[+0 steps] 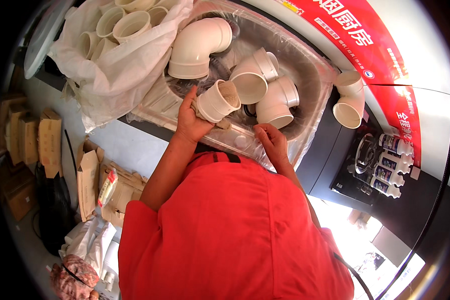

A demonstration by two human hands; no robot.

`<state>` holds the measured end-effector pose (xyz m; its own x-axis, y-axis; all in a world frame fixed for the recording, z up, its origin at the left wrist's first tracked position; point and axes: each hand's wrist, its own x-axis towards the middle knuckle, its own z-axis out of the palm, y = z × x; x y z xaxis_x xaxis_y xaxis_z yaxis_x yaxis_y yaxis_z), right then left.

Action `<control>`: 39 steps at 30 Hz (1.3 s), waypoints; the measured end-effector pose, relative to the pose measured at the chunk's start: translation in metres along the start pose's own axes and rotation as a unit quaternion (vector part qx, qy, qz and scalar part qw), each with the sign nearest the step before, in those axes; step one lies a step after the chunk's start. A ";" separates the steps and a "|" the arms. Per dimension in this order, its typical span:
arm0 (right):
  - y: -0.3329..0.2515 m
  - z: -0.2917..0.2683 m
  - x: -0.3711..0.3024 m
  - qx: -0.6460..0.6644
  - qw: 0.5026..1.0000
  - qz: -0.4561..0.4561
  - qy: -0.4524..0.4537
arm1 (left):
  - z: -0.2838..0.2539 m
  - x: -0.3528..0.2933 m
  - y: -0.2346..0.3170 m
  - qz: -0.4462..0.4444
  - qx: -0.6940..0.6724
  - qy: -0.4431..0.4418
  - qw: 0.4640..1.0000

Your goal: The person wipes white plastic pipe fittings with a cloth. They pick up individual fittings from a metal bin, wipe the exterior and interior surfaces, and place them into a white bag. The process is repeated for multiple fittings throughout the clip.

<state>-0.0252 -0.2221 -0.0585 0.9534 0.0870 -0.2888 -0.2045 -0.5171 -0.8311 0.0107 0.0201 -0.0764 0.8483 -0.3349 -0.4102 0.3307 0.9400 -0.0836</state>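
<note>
Pipe fitting (pixel 214 106), short and cream-coloured, is lifted over the near side of the sink (pixel 312 82), and its handling looks to me only partly done. Many other fittings (pixel 131 26) fill the white bag (pixel 130 75) at the far left. Inside the basin lie a large elbow (pixel 200 47) to the left, a middle fitting (pixel 250 82) and a right fitting (pixel 277 102). One separate elbow (pixel 350 100) is on the bench (pixel 330 155), at the right. Which of these are finished and which are waiting, I cannot tell.

The left hand (pixel 192 122) has its fingers grasping the lifted piece; a tan scrap (pixel 224 124), perhaps cloth, is just beside it. The right hand (pixel 274 142) has bent fingers near the right fitting; whether they pinch something or are free, I cannot tell.

Around the work, the dark bench is largest, then the sink, wrapped in clear film. Cartons (pixel 50 140) are at the left, and small bottles (pixel 387 167) stand at the right. The crowded basin leaves little room for setting down, and the loose film could, I think, catch a fitting.
</note>
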 end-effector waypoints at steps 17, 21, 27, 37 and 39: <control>0.011 0.015 0.006 -0.034 0.990 -0.069 0.116 | -0.019 -0.001 0.010 -0.053 -0.036 -0.078 0.995; 0.015 0.015 0.005 -0.045 0.987 -0.099 0.122 | -0.015 -0.001 0.008 -0.051 -0.027 -0.066 0.996; 0.011 0.015 0.005 -0.042 0.984 -0.101 0.141 | -0.016 -0.001 0.008 -0.051 -0.004 -0.060 0.997; 0.006 0.013 0.006 -0.056 0.987 -0.086 0.123 | -0.017 0.000 0.009 -0.025 0.017 -0.014 0.999; 0.006 0.013 0.006 -0.062 0.985 -0.097 0.126 | -0.016 0.000 0.010 -0.028 0.013 -0.015 0.999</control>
<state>-0.0236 -0.2136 -0.0717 0.9999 -0.0106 0.0105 0.0018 -0.6134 -0.7898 0.0075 0.0302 -0.0919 0.8401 -0.3896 -0.3775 0.3889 0.9177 -0.0815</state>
